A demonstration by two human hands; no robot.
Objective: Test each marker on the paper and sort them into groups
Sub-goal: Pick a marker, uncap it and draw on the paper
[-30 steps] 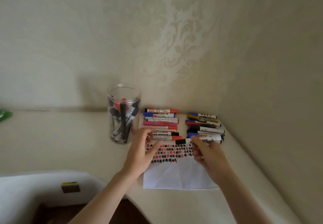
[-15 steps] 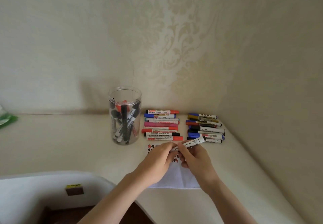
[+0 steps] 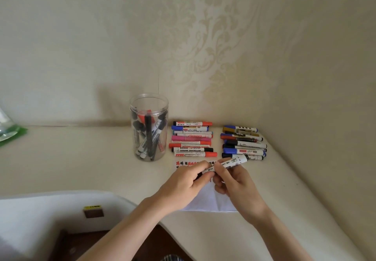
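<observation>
Since a second ago your two hands have drawn together above the paper [image 3: 205,201], lifting the marker [image 3: 227,164] off the counter [image 3: 81,169]. Your left hand [image 3: 183,187] pinches its black cap end while your right hand [image 3: 236,185] grips the smooth white barrel. Rows of markers lie just behind, beside a clear round plastic jar [image 3: 149,127].

Beside the clear jar [image 3: 149,127] of black and red markers we see a red, blue, pink and black row [image 3: 192,139], past it a blue, gold and black row [image 3: 243,143], and nearer us white paper [image 3: 209,201] with red and black scribbles.
</observation>
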